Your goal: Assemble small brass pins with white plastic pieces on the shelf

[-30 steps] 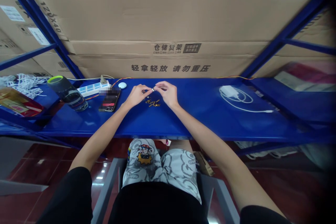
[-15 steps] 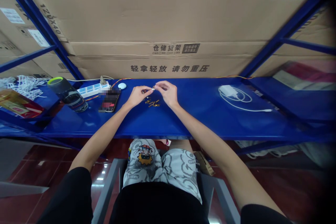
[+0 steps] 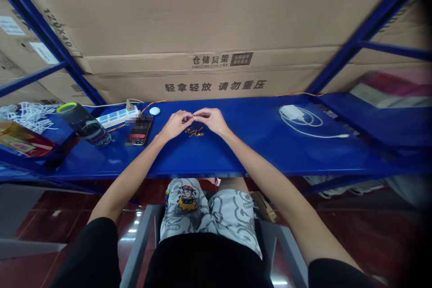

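Over the blue steel shelf (image 3: 256,157), my left hand (image 3: 173,125) and right hand (image 3: 209,120) pinch a tiny metal part (image 3: 192,114) between their fingertips, with loose brass pins (image 3: 195,132) lying just below.

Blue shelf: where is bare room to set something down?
Bare blue shelf lies between the right hand and the white charger with cable, and along the front edge below the gold-coloured pins. It is crowded left of the left hand, where the phone, power strip and water bottle sit close together.
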Demonstrator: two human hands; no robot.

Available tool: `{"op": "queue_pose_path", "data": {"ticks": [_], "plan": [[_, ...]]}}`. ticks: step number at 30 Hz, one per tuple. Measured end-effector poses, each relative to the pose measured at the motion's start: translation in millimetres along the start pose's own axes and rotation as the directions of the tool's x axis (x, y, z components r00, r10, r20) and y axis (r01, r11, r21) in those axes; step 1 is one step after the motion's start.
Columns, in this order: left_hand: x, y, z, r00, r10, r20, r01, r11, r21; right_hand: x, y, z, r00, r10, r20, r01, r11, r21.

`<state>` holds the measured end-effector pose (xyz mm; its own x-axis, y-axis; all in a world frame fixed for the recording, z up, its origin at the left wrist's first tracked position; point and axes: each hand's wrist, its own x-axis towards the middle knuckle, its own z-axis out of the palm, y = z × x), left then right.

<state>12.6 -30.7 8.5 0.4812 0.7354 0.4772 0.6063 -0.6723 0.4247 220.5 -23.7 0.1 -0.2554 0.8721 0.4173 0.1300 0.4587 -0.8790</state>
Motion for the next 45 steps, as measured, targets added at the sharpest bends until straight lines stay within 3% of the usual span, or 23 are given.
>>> {"op": "queue_pose_path", "data": {"ticks": [7, 13, 24, 29, 37, 45], "plan": [[0, 4, -8.0, 0.994, 0.088, 0.069, -0.086, 0.996, -0.029, -1, -8, -12, 0.990, 0.046, 0.131, -0.049, 0.999, 0.016], [-1, 0, -8.0, 0.988, 0.093, 0.122, -0.094, 0.996, 0.003, -1, -1, -14, 0.969, 0.081, 0.234, -0.089, 0.996, 0.025], [-4, 2, 0.5, 0.999, 0.008, 0.039, -0.006, 0.998, -0.056, -4, -2, -9, 0.988, 0.080, 0.133, -0.092, 0.992, 0.084], [-3, 2, -2.9, 0.997, 0.046, 0.069, -0.042, 0.997, -0.058, -3, -4, -10, 0.974, 0.097, 0.206, -0.114, 0.991, 0.071], [-2, 7, -8.3, 0.994, 0.029, 0.106, -0.007, 0.980, -0.199, -3, -8, -21, 0.943, 0.102, 0.316, -0.124, 0.991, 0.051], [-4, 3, 0.7, 0.996, -0.093, 0.015, 0.094, 0.960, -0.265, -4, -8, -13, 0.985, 0.029, 0.169, -0.034, 0.999, 0.030]]}}
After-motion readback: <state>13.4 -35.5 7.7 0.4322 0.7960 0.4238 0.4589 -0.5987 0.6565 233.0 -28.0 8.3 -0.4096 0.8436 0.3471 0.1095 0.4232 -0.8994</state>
